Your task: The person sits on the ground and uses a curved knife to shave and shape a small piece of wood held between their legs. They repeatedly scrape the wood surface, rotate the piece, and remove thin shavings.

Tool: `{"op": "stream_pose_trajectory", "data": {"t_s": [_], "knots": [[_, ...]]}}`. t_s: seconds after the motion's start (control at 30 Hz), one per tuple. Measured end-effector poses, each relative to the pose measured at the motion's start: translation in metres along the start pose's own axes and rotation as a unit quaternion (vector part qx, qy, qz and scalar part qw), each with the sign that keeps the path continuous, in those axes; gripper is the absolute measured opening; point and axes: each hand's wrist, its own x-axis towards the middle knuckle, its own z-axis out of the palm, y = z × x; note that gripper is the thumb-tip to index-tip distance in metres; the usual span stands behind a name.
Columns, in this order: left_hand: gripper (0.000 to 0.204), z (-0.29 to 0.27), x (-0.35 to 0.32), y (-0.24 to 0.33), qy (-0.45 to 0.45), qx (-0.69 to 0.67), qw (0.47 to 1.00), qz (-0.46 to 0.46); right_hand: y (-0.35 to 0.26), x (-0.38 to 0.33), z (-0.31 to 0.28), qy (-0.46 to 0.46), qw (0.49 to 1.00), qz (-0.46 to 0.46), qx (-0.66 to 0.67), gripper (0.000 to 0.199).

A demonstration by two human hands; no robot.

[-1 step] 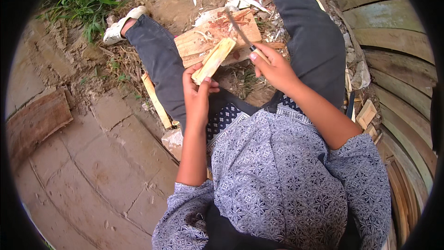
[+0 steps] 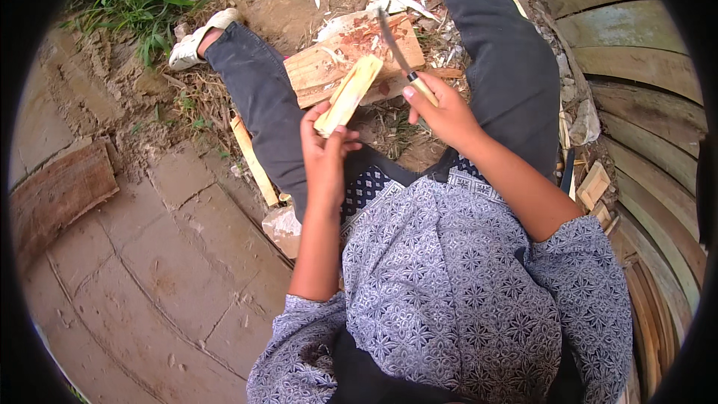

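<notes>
A short pale-yellow piece of split wood is pinched at its lower end by my left hand. Its far end tilts up and to the right, over the wooden chopping block. My right hand is wrapped round the light wooden handle of a knife. The long dark blade points up and away, past the right side of the wood piece and apart from it. Red stains and wood shavings mark the top of the block, which lies between my legs.
Wood chips and scraps litter the ground beyond the block. A plank fence runs along the right, with small wood offcuts beside it. Paving slabs and a curved brown board lie at left, green plants farther off.
The knife has shifted slightly right, its blade standing a little more upright. My left hand and the wood piece have moved slightly right. Both grips stay the same.
</notes>
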Motion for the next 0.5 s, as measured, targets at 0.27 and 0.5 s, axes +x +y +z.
{"op": "stream_pose_trajectory", "data": {"t_s": [0.27, 0.5], "knots": [[0.059, 0.031, -0.016, -0.034, -0.166, 0.067, 0.967, 0.179, -0.012, 0.003, 0.017, 0.014, 0.986, -0.084, 0.147, 0.047], [0.073, 0.036, 0.042, 0.03, -0.106, 0.079, 0.988, 0.081, -0.004, 0.014, 0.0, -0.067, 0.988, -0.123, 0.066, 0.054]]}}
